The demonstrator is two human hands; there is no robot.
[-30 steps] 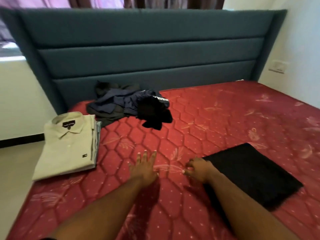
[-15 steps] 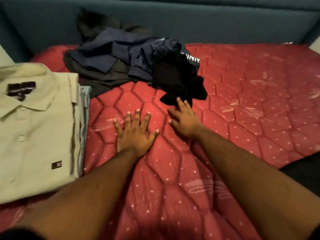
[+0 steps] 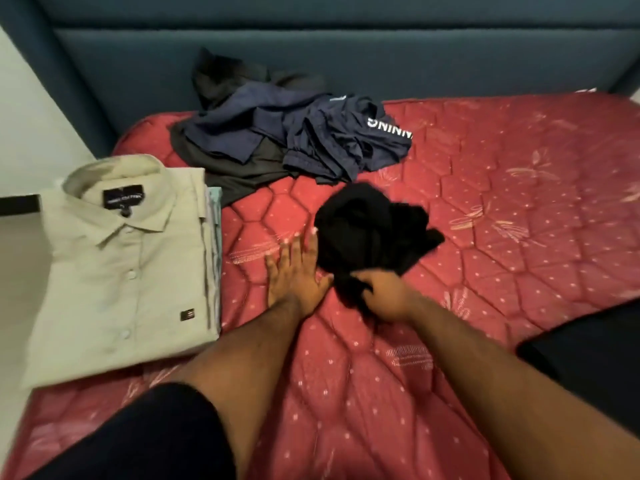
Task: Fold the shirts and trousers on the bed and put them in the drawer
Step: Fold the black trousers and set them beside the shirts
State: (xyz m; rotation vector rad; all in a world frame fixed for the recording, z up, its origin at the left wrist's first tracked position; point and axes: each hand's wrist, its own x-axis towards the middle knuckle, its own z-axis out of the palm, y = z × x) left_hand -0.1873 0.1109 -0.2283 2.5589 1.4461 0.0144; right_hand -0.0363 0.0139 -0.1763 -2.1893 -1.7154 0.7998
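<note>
partway through. folded beige shirt (image 3: 117, 271) sits stacked at left of frame, another folded piece peeking out under it; a dark folded item (image 3: 588, 355) at the right edge. unfolded pile (image 3: 277, 140) of navy and grey clothes still at upper centre by the headboard (image 3: 311, 57). no drawer in view, so nothing looks stowed yet. right hand (image 3: 384, 296) clutches a crumpled black garment (image 3: 367, 230), mid frame, soft and limp. left hand (image 3: 294, 271) lies flat, fingers spread, on the red quilted mattress (image 3: 502, 209), just beside the black cloth.
</note>
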